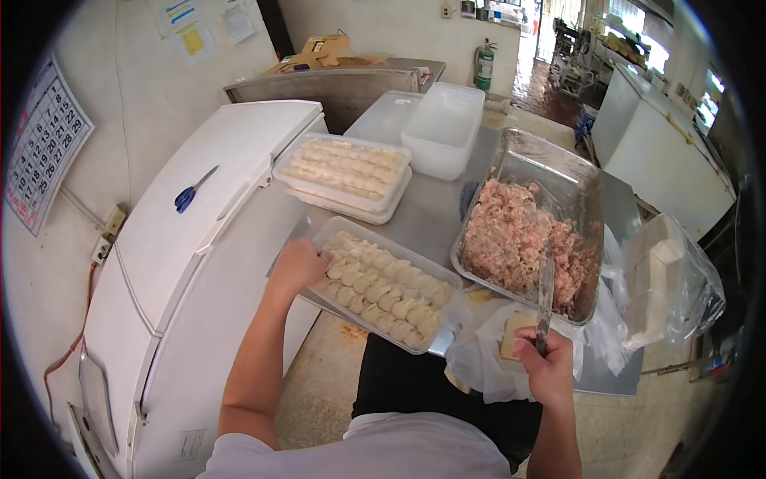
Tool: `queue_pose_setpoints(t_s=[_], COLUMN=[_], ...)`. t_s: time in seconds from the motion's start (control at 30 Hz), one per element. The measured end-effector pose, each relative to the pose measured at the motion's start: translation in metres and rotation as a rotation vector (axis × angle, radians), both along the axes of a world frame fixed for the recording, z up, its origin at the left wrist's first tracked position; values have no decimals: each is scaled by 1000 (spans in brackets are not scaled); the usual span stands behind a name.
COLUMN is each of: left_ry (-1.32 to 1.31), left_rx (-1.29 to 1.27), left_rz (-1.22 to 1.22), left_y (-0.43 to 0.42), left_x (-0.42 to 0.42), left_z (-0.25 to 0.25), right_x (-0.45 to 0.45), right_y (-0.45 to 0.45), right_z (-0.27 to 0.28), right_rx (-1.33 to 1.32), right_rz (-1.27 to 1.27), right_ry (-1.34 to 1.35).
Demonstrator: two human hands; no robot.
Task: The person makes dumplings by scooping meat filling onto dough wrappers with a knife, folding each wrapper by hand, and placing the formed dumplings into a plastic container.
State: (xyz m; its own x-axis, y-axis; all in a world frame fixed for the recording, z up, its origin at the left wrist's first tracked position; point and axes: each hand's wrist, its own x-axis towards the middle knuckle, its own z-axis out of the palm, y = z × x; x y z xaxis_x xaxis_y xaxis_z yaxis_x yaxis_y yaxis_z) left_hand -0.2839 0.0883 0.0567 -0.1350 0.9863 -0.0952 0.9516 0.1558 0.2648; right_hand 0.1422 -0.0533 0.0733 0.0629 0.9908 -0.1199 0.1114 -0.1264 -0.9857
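My left hand [302, 263] is at the left end of a clear plastic container [447, 279], its curled fingertips beside the nearest dumplings. Whether they pinch a dumpling or the rim is hidden. Rows of pale folded dumplings [383, 291] fill this container. In my right hand [546, 359] is a spreading knife [546, 291], gripped by its dark handle, blade pointing up and away. The blade overlaps the near side of a metal tray [594, 207] holding ground meat filling [519, 239]. Square dough wrappers [511, 335] lie on white plastic just left of that hand.
Stacked containers of dumplings [343, 168] and nested plastic tubs [444, 128] stand on the metal table [471, 172]. More wrappers in a clear bag [662, 271] are at right. Blue scissors [194, 191] rest on the white freezer [215, 152] at left.
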Motion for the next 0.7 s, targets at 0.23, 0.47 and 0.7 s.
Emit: queue_pose_setpoints(t_s=[0.23, 0.47, 0.7], left_ry=[42, 95, -71], left_rx=[13, -81, 324], left_rz=[3, -66, 3], left_y=[2, 5, -18], left_x=[0, -1, 37], left_z=[4, 4, 12], right_x=[5, 6, 8], right_y=[-4, -5, -8], right_z=[-3, -2, -4], right_rx=[-5, -11, -12], right_rz=[-34, -37, -37], right_ry=[-12, -22, -37])
